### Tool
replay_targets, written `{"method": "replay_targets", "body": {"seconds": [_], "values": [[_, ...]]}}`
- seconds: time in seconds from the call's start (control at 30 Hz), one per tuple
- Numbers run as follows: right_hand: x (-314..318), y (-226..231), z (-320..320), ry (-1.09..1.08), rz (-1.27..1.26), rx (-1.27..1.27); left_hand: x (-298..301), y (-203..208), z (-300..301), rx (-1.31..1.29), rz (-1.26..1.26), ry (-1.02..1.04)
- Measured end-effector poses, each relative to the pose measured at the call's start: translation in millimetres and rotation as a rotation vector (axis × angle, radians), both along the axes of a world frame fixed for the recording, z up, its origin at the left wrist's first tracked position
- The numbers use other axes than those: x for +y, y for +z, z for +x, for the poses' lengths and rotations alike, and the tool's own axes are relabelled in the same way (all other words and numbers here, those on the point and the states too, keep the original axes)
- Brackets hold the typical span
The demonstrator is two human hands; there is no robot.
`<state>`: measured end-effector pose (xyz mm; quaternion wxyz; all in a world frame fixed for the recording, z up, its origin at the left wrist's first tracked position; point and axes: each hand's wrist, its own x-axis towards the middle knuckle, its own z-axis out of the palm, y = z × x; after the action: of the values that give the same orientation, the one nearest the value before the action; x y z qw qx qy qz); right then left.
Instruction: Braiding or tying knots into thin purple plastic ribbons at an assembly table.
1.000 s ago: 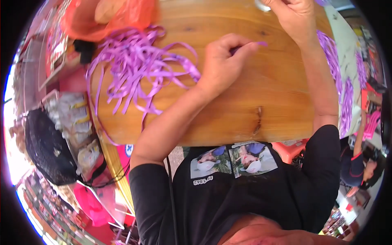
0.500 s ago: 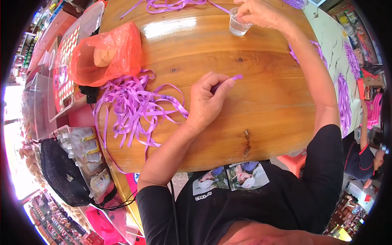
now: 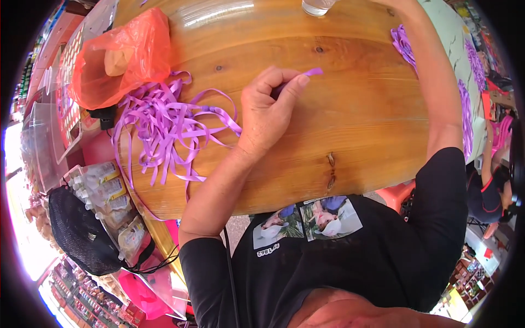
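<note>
Purple ribbon (image 3: 313, 71), gripped in the left hand (image 3: 268, 106) just above the middle of the bench (image 3: 372, 126), with a short end poking out to the right past thumb and forefinger. Fingers curled in tight on it. Right hand off past the far edge of view, so can't tell if closed or loose; just the forearm (image 3: 437, 76) on show, well apart from the left one. Clear cup (image 3: 317, 6) on the far side of the bench, cut off at the edge.

Left of the left hand, a big messy tangle (image 3: 158, 117) of the same purple stuff, loops all over, one strand running right up to the wrist. Just beyond that, a crinkly red-orange bag (image 3: 147, 54) with something tan inside. Over on the right, another purple bunch (image 3: 403, 46) beside the forearm, plus more bundles (image 3: 466, 112) on a white marbled surface (image 3: 455, 41). Near left, off the bench: small bottles (image 3: 104, 183) and a black mesh bag (image 3: 82, 232).
</note>
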<state>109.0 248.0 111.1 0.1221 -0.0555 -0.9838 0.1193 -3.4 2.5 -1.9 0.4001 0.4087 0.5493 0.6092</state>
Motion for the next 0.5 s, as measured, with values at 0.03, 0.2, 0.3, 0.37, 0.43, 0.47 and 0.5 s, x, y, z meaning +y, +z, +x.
{"method": "replay_targets", "body": {"seconds": [0.03,0.2,0.3,0.37,0.43,0.47,0.5], "values": [[-19.1,-0.4,4.4,0.012,0.079,0.301,0.2,-1.9,0.0,-0.005,-0.004,-0.004],[-94.4,-48.0,34.5,0.014,-0.238,0.096,-5.8,7.0,-0.7,-0.104,-0.09,0.026],[-128.9,-63.5,34.0,0.067,-0.079,0.166,-6.1,4.9,-1.2,-0.079,-0.062,0.013],[-132.4,-74.5,36.4,0.006,-0.117,0.294,-5.5,7.8,0.6,-0.077,-0.062,-0.012],[-135.5,-74.5,36.8,-0.018,-0.154,0.333,-5.8,8.3,0.2,-0.071,-0.068,-0.022],[-136.3,-74.1,37.9,-0.038,-0.187,0.37,-4.5,7.6,0.1,-0.04,-0.034,-0.034],[-135.4,-73.6,38.5,-0.04,-0.191,0.371,-3.6,6.5,-1.0,-0.01,0.0,-0.042]]}}
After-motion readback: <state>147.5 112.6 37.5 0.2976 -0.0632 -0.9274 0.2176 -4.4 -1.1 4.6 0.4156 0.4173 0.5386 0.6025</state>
